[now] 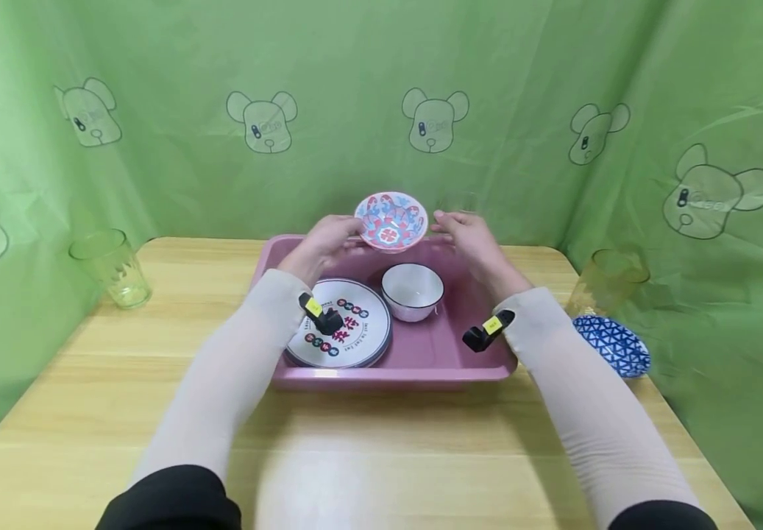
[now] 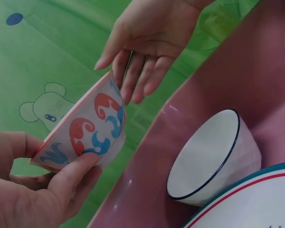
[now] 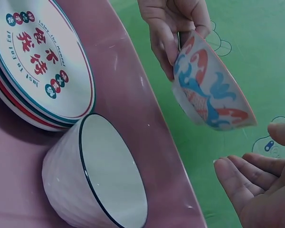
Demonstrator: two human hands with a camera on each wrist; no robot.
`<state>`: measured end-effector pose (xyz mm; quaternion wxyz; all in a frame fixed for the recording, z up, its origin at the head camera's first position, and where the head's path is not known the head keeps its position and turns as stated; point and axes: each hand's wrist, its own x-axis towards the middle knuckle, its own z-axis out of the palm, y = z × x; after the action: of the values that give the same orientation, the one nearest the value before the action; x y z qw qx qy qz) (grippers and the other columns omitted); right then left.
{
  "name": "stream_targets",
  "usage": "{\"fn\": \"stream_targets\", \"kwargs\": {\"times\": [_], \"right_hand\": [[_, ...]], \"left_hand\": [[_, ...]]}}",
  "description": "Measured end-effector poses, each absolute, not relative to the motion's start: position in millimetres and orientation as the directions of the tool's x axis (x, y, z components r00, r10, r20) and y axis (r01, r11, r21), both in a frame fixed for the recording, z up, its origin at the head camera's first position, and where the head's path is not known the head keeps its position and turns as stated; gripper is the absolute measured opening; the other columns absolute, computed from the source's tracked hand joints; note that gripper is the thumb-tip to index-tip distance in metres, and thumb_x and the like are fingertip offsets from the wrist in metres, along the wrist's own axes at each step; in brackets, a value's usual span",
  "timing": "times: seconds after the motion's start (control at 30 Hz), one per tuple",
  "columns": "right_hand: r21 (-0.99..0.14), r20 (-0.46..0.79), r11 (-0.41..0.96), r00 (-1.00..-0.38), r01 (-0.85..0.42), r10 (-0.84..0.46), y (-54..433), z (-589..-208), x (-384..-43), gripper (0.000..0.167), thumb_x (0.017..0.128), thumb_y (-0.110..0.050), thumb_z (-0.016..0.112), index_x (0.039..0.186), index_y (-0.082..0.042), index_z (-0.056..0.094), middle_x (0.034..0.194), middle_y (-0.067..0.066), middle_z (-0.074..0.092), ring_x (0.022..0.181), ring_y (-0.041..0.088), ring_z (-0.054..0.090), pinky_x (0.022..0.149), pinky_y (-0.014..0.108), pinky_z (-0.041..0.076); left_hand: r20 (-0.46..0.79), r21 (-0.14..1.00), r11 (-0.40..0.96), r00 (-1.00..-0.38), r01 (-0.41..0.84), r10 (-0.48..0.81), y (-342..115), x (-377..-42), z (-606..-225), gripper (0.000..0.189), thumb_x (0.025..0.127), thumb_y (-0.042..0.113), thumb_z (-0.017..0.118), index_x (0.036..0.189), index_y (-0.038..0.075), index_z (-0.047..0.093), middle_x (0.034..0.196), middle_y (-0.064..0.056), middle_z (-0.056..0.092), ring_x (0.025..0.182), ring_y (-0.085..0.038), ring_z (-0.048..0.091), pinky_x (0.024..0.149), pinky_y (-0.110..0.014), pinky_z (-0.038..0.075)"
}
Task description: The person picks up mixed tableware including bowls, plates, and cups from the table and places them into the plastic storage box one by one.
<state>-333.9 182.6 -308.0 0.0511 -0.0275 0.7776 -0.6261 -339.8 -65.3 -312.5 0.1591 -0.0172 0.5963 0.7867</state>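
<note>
A small patterned bowl (image 1: 391, 221), red and blue on white, is held up over the far edge of the pink basin (image 1: 394, 374). My left hand (image 1: 328, 243) grips its left side; in the left wrist view the thumb lies on the outer wall. My right hand (image 1: 470, 239) is at the other side with its fingers extended. A gap between this hand and the rim shows in the right wrist view. Under the hands, the basin holds a white bowl (image 1: 413, 287) with a dark rim, beside a stack of printed white plates (image 1: 374, 324) on the left.
A clear glass (image 1: 119, 272) stands at the table's left edge. To the right are a yellowish glass (image 1: 602, 283) and a blue-patterned dish (image 1: 613, 346). Behind the wooden table (image 1: 381, 456) hangs a green curtain (image 1: 355, 66) with mouse-head drawings.
</note>
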Motion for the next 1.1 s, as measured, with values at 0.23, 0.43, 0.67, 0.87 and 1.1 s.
{"fn": "stream_targets", "kwargs": {"times": [0.23, 0.43, 0.67, 0.87, 1.1], "right_hand": [[-0.982, -0.052, 0.184, -0.996, 0.039, -0.066, 173, -314, -337, 0.055, 0.102, -0.038, 0.051, 0.140, 0.002, 0.047, 0.135, 0.020, 0.055, 0.119, 0.031, 0.056, 0.105, 0.041, 0.043], [-0.977, -0.051, 0.208, -0.997, 0.040, -0.050, 170, -326, -341, 0.053, 0.102, -0.038, 0.051, 0.135, 0.003, 0.054, 0.129, 0.018, 0.058, 0.121, 0.027, 0.054, 0.104, 0.037, 0.044], [-0.939, -0.076, 0.337, -0.997, 0.067, -0.014, 172, -335, -341, 0.047, 0.102, -0.034, 0.052, 0.134, 0.000, 0.056, 0.126, 0.016, 0.060, 0.118, 0.024, 0.053, 0.105, 0.035, 0.041], [-0.854, -0.004, 0.520, -1.000, 0.015, 0.021, 172, -341, -343, 0.035, 0.100, -0.019, 0.056, 0.131, -0.003, 0.062, 0.127, 0.017, 0.062, 0.112, 0.024, 0.054, 0.095, 0.034, 0.045], [-0.757, 0.030, 0.654, -0.999, 0.004, 0.041, 172, -342, -342, 0.033, 0.098, -0.011, 0.052, 0.126, 0.000, 0.064, 0.125, 0.019, 0.062, 0.103, 0.026, 0.056, 0.081, 0.031, 0.047]], "left_hand": [[-0.259, 0.916, -0.243, -0.933, -0.320, 0.250, -58, -340, -322, 0.043, 0.095, -0.005, 0.048, 0.137, -0.011, 0.044, 0.125, -0.027, 0.056, 0.109, -0.033, 0.060, 0.083, -0.030, 0.057], [-0.291, 0.913, -0.211, -0.919, -0.350, 0.265, -52, -341, -333, 0.041, 0.097, -0.002, 0.049, 0.136, -0.009, 0.045, 0.123, -0.026, 0.057, 0.094, -0.028, 0.063, 0.084, -0.031, 0.057], [-0.332, 0.897, -0.207, -0.905, -0.390, 0.266, -45, -339, -345, 0.040, 0.095, -0.002, 0.051, 0.135, -0.008, 0.048, 0.123, -0.026, 0.058, 0.096, -0.028, 0.064, 0.083, -0.032, 0.058], [-0.343, 0.891, -0.208, -0.898, -0.404, 0.273, -42, -339, -353, 0.038, 0.095, -0.005, 0.049, 0.132, -0.009, 0.049, 0.123, -0.027, 0.056, 0.095, -0.029, 0.064, 0.083, -0.033, 0.058], [-0.322, 0.920, -0.125, -0.898, -0.371, 0.299, -38, -340, -359, 0.033, 0.097, -0.002, 0.049, 0.129, -0.012, 0.050, 0.122, -0.030, 0.057, 0.085, -0.026, 0.064, 0.084, -0.034, 0.058]]}}
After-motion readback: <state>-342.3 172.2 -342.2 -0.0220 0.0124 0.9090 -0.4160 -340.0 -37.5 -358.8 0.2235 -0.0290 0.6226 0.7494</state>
